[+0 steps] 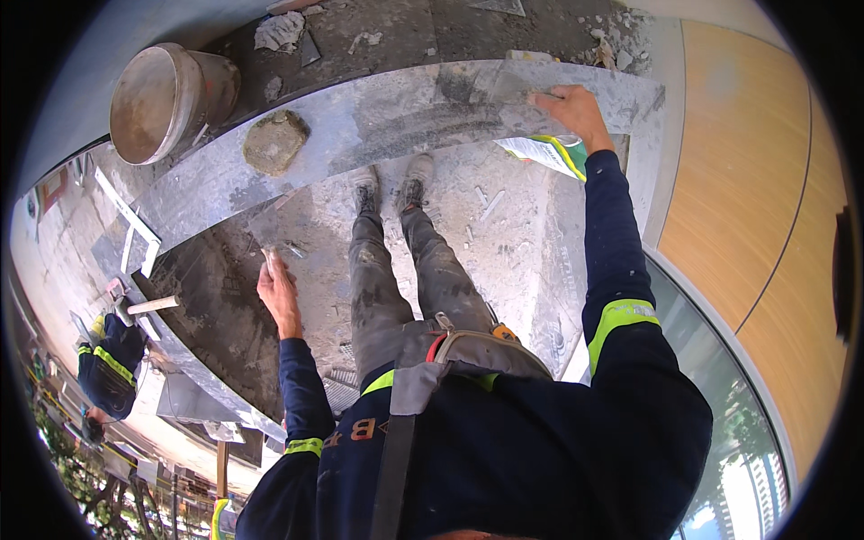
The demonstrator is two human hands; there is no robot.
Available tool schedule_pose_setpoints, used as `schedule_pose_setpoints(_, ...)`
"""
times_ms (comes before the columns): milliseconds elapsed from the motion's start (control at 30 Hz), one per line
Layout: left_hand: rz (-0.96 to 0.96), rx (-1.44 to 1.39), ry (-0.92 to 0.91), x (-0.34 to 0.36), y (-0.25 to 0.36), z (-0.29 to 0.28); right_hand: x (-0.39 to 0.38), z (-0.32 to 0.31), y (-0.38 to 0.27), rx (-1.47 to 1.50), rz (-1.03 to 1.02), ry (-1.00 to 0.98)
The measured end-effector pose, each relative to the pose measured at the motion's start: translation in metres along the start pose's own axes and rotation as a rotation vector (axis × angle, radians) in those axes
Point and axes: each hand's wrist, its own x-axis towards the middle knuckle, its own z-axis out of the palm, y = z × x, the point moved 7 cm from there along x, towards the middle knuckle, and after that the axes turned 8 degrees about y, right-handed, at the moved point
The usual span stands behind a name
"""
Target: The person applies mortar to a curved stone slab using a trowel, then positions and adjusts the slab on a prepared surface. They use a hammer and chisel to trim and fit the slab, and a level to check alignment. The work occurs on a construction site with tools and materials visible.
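Your right hand (571,110) grasps a thin, greyish flat piece (545,96) near the right end of the long grey slab (337,144); keeping it level should help. Whether your left hand's (280,293) fingers hold anything, I cannot tell.

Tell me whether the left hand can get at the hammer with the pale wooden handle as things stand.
Probably yes, with a sideways stretch: nothing visible stands between the bare left hand and the pale wooden-handled hammer, whose handle points toward the hand. Whether the hand holds something is unclear.
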Motion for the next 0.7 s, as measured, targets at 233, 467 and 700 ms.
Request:
schedule_pose_setpoints(233,0.064,0.169,-0.247,-0.024,0.015,0.059,0.003,0.127,-0.311,0.069,-0.24,-0.199)
schedule_pose_setpoints(467,0.089,0.067,-0.207,-0.019,-0.036,0.027,0.006,-0.008,-0.002,-0.156,0.158,-0.149)
schedule_pose_setpoints(700,-0.064,0.184,-0.192,-0.013,-0.082,-0.014,-0.113,0.026,0.011,0.315,0.474,0.124)
